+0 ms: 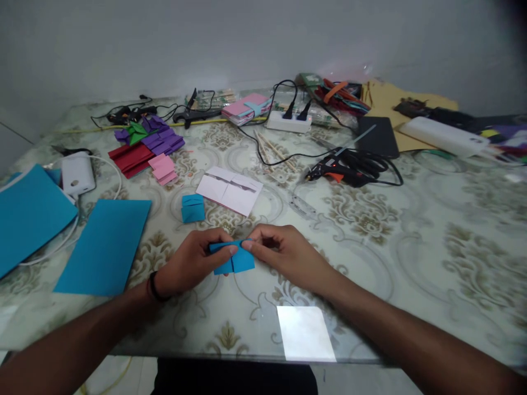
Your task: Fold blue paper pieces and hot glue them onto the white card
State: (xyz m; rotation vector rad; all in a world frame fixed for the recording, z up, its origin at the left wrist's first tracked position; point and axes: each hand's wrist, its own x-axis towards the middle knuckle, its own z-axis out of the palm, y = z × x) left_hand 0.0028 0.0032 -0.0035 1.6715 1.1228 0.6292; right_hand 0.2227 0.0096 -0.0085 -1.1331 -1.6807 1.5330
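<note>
A small piece of folded blue paper [244,260] is held between both hands just over the table. My left hand [197,258] pinches its left side, thumb on top. My right hand [284,249] grips the upper right edge, with the thumb and fingers pressed on the paper. A crease or slit runs down the paper's middle. Beyond my left hand lies a smaller folded blue paper [192,208]. Just past both hands rests a white folded paper [229,190] with a dark gap across it.
Blue sheets [105,247] lie at left near a white power bank [78,173]. Folded red [130,159], pink [163,168] and purple paper [164,140] sit behind. A glue gun [335,167] and its cable lie at right, near a power strip [289,121].
</note>
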